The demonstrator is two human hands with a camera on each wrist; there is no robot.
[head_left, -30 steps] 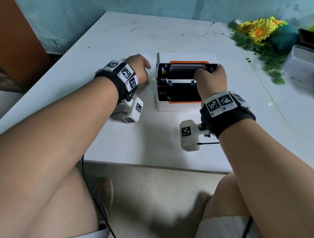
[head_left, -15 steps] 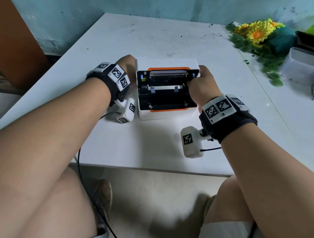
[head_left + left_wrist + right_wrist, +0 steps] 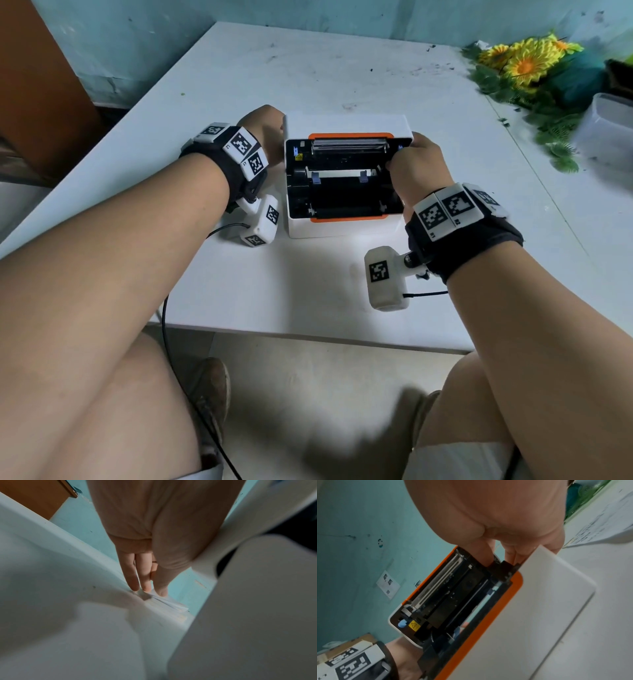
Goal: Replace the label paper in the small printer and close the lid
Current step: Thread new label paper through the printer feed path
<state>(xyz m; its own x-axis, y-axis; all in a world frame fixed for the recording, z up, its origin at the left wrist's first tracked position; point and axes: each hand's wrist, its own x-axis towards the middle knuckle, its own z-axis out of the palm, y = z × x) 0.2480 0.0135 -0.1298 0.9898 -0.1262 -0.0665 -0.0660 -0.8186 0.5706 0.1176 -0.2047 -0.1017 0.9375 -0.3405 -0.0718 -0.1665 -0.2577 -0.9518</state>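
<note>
A small white printer with orange trim sits on the white table, its lid standing open at the back and its black bay showing. My right hand grips the printer's right wall; in the right wrist view the thumb reaches inside and the fingers lie outside. My left hand is down beside the printer's left rear corner. There, in the left wrist view, its fingertips and thumb pinch the corner of a thin stack of white label paper lying on the table.
Artificial yellow flowers and a clear plastic box lie at the far right of the table. A brown cabinet stands to the left, and a teal wall runs behind. The table's front edge is just beyond my knees.
The printer has slid left and a little toward me under my right hand, which shifted from above the bay to the right wall. My left hand now covers the paper beside the printer.
</note>
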